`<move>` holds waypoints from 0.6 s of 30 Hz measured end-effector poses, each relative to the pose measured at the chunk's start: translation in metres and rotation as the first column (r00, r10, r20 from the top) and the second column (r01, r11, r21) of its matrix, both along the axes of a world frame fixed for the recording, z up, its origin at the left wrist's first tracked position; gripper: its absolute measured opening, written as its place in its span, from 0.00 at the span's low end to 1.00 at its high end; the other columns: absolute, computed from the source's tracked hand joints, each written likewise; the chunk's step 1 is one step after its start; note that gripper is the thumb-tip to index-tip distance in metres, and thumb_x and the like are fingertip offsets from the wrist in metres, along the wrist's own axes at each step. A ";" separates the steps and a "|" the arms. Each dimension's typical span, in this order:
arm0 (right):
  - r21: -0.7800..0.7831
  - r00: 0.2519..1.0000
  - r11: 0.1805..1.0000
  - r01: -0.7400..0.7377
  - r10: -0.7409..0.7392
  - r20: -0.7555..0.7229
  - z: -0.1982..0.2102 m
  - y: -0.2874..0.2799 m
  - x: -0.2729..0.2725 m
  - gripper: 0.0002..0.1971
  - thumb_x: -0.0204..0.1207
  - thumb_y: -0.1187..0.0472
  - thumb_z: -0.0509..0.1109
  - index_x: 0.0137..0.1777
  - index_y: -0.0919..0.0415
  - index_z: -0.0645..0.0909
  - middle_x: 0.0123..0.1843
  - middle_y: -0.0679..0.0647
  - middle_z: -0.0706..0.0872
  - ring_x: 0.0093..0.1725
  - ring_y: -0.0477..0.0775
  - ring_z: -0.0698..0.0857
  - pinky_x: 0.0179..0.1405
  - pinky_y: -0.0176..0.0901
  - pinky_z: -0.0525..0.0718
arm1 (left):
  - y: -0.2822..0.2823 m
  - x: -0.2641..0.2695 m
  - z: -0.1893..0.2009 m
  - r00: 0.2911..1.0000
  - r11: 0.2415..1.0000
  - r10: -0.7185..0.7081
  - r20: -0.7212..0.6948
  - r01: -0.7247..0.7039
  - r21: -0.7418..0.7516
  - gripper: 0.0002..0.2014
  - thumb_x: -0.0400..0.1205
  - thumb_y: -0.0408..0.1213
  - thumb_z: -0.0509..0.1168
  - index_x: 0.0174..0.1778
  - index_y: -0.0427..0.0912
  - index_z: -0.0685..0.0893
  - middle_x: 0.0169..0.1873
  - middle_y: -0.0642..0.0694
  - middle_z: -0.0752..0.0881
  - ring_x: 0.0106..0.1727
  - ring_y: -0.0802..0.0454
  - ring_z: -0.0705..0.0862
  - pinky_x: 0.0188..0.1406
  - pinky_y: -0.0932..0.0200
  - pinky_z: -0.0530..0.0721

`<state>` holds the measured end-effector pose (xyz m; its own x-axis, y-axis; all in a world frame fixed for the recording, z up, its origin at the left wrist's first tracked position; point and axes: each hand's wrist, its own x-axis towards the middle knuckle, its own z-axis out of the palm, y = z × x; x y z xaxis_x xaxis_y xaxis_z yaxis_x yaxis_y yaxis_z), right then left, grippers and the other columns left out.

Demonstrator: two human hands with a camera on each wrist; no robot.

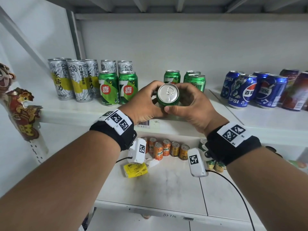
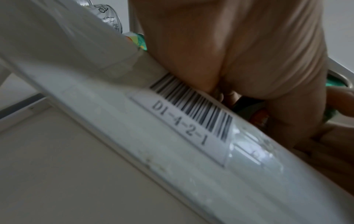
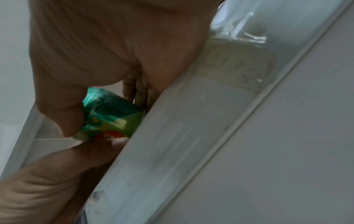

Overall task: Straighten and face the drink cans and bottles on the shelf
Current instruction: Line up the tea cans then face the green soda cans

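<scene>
Facing is the step in hand: both hands hold one green 7-Up can at the front edge of the upper shelf, in the gap between the two faced 7-Up cans on the left and the rear 7-Up cans on the right. The left hand curls its fingers round the can's left side; the right hand wraps the right side, its thumb across the near wall.

The can's long axis runs close to vertical, tipped a little so the silver lid and pull tab face up toward the head camera. In the right wrist view, a red patch of the logo shows low on the can between thumb and fingers, so the label seems to face roughly outward, though how squarely cannot be told.

The next move, judged from this, calls for turning the can about its axis until the logo faces the aisle, then setting it flat in line with the faced pair. Blue Pepsi cans and tall silver Cha Huo cans stand to either side.
</scene>
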<state>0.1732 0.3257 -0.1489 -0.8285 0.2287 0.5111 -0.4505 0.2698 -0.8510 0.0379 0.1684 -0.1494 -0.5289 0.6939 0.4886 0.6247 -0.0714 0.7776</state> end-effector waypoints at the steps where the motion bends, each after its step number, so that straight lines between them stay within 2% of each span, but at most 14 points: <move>1: -0.003 1.000 1.000 0.002 -0.002 0.004 0.000 0.000 0.000 0.40 0.59 0.64 0.89 0.72 0.66 0.79 0.68 0.60 0.91 0.71 0.58 0.89 0.77 0.57 0.83 | 0.000 0.000 0.000 1.000 1.000 -0.006 0.013 0.006 0.002 0.38 0.68 0.29 0.90 0.73 0.47 0.82 0.65 0.47 0.90 0.70 0.50 0.88 0.69 0.49 0.90; 3: -0.027 1.000 1.000 0.011 -0.011 0.014 0.001 -0.001 0.001 0.37 0.61 0.62 0.89 0.71 0.63 0.81 0.66 0.56 0.92 0.68 0.55 0.90 0.71 0.52 0.87 | 0.000 -0.001 0.000 0.999 1.000 -0.018 0.051 0.018 0.010 0.37 0.67 0.32 0.90 0.71 0.50 0.83 0.63 0.50 0.91 0.68 0.56 0.88 0.68 0.51 0.89; 5: -0.080 0.999 0.996 0.036 -0.035 0.010 0.002 -0.002 0.000 0.33 0.64 0.58 0.88 0.69 0.61 0.82 0.62 0.52 0.94 0.64 0.51 0.92 0.64 0.45 0.89 | -0.001 -0.001 -0.001 0.995 0.999 -0.029 0.097 0.026 0.037 0.37 0.66 0.38 0.91 0.71 0.50 0.84 0.63 0.51 0.92 0.68 0.56 0.89 0.72 0.50 0.88; 6: -0.114 0.999 0.993 0.043 -0.042 0.011 0.004 -0.002 0.000 0.32 0.65 0.56 0.86 0.69 0.61 0.83 0.62 0.52 0.94 0.64 0.51 0.92 0.63 0.45 0.89 | -0.001 -0.002 -0.001 0.992 0.998 -0.033 0.124 0.026 0.059 0.38 0.65 0.40 0.90 0.70 0.48 0.84 0.63 0.49 0.93 0.68 0.53 0.90 0.72 0.50 0.88; 9: -0.195 0.999 0.980 0.029 -0.021 0.043 0.007 -0.004 -0.002 0.26 0.74 0.53 0.81 0.70 0.62 0.83 0.64 0.56 0.93 0.65 0.60 0.92 0.65 0.57 0.91 | -0.001 -0.004 -0.002 0.974 0.994 -0.055 0.219 0.032 0.108 0.36 0.65 0.38 0.91 0.67 0.42 0.84 0.63 0.42 0.92 0.67 0.45 0.91 0.71 0.46 0.90; 10: -0.203 0.999 0.979 0.028 -0.017 0.052 0.007 -0.004 -0.004 0.22 0.78 0.55 0.78 0.69 0.62 0.84 0.63 0.58 0.93 0.64 0.61 0.92 0.64 0.58 0.91 | -0.001 -0.005 -0.002 0.969 0.993 -0.064 0.237 0.038 0.112 0.33 0.67 0.37 0.90 0.66 0.40 0.85 0.61 0.40 0.92 0.66 0.43 0.92 0.71 0.44 0.90; 12: -0.204 0.997 0.978 0.039 -0.024 0.079 0.008 -0.002 -0.006 0.14 0.86 0.60 0.73 0.68 0.62 0.85 0.62 0.59 0.93 0.61 0.63 0.93 0.61 0.58 0.92 | 0.000 -0.006 -0.002 0.965 0.993 -0.069 0.254 0.043 0.108 0.28 0.70 0.40 0.88 0.64 0.39 0.86 0.58 0.40 0.93 0.63 0.44 0.93 0.69 0.46 0.91; 15: -0.208 0.992 0.977 0.038 -0.011 0.126 0.008 0.000 -0.007 0.10 0.88 0.60 0.71 0.64 0.62 0.87 0.59 0.62 0.94 0.58 0.63 0.94 0.61 0.57 0.92 | 0.000 -0.003 -0.002 0.967 0.994 -0.057 0.248 0.032 0.101 0.31 0.69 0.50 0.86 0.64 0.38 0.88 0.59 0.37 0.94 0.64 0.39 0.93 0.68 0.46 0.91; 18: -0.206 0.990 0.977 0.052 -0.023 0.142 0.008 0.000 -0.008 0.10 0.87 0.56 0.72 0.61 0.61 0.89 0.57 0.61 0.95 0.58 0.63 0.94 0.61 0.58 0.92 | -0.001 0.001 -0.002 0.969 0.996 -0.071 0.235 0.058 0.061 0.33 0.67 0.51 0.88 0.65 0.41 0.88 0.59 0.42 0.95 0.65 0.42 0.93 0.68 0.46 0.91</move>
<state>0.1655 0.3256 -0.1407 -0.8764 0.3504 0.3303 -0.3179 0.0942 -0.9434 0.0390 0.1673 -0.1511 -0.5887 0.7067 0.3924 0.4160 -0.1513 0.8967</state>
